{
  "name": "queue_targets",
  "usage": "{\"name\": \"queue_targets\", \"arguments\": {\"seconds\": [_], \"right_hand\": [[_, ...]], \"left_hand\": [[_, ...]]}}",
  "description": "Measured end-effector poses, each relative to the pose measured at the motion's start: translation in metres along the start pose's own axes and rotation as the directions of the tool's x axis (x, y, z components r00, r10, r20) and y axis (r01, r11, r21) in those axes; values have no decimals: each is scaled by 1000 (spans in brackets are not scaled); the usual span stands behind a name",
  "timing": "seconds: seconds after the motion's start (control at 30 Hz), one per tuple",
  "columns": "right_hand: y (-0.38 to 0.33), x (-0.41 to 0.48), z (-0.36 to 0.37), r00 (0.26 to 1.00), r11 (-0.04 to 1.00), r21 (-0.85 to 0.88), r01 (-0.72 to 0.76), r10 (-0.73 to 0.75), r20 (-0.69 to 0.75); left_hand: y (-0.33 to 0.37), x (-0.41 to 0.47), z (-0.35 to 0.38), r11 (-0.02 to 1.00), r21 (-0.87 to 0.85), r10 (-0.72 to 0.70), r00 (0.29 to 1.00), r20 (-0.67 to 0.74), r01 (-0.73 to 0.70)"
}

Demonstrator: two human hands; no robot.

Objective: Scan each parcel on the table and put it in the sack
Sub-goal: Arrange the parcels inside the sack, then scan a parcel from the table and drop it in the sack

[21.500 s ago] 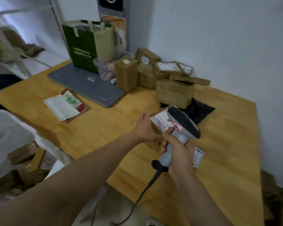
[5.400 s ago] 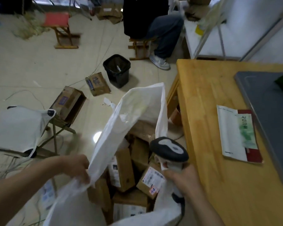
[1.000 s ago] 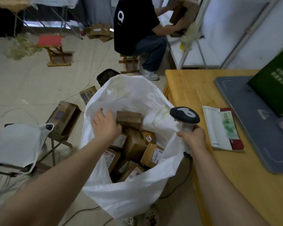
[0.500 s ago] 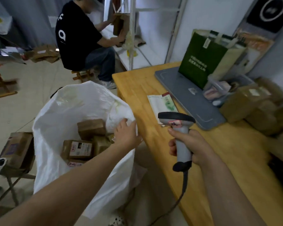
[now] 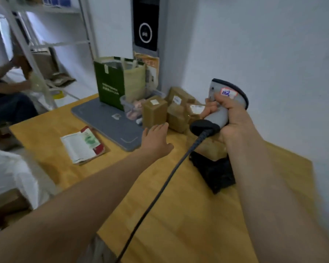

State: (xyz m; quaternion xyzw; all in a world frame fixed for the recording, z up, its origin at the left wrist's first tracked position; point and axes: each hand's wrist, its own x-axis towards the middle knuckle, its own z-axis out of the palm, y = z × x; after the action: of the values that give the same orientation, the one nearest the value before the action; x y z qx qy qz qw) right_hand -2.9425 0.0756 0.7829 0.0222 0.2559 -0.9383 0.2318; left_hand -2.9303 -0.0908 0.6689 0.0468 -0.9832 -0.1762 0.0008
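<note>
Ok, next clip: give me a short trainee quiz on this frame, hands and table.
1. True or false: the left hand already grips a parcel.
2. What does the right hand hold? A: a roll of tape. B: the scanner. C: a knife.
3. Name the flat thing that the green bag stands on.

Key
1. False: its fingers are straight and it is just short of the upright parcel.
2. B.
3. The grey mat.
</note>
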Motion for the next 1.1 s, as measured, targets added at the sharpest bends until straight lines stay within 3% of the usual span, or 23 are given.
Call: {"name": "queue_targets", "arguments": {"seconds": [0.17,0.33,0.47,0.63,0.83,1.0,1.07,1.1], "right_hand": [[-65,-10,-63,953,985,-136,104,-137,-269],[-66,-20,-148,870,992,-113,53,-101,-482],[-60,-22,-185,820,994,-108,16,-75,-568],[-71,-7,-203,776,987,-159,-34,-74,-626],[-69,9,-221,741,981,-184,-57,-82,-666],[-58,12,-226,752,983,-164,-80,-48,-658],[-53,9,-226,743,983,-156,-101,-30,-668],[-50,7,-225,741,982,-155,-109,-24,-672]], "left_hand": [[63,31,22,994,-58,93,993,77,-89],[99,73,61,983,-103,172,959,226,-152],[128,105,79,945,3,316,916,248,-327],[161,155,97,750,292,476,790,386,-594],[183,194,114,524,475,391,695,603,-707],[188,179,96,389,578,429,696,576,-718],[169,162,89,412,633,483,747,458,-655],[156,149,86,470,635,503,777,378,-613]]}}
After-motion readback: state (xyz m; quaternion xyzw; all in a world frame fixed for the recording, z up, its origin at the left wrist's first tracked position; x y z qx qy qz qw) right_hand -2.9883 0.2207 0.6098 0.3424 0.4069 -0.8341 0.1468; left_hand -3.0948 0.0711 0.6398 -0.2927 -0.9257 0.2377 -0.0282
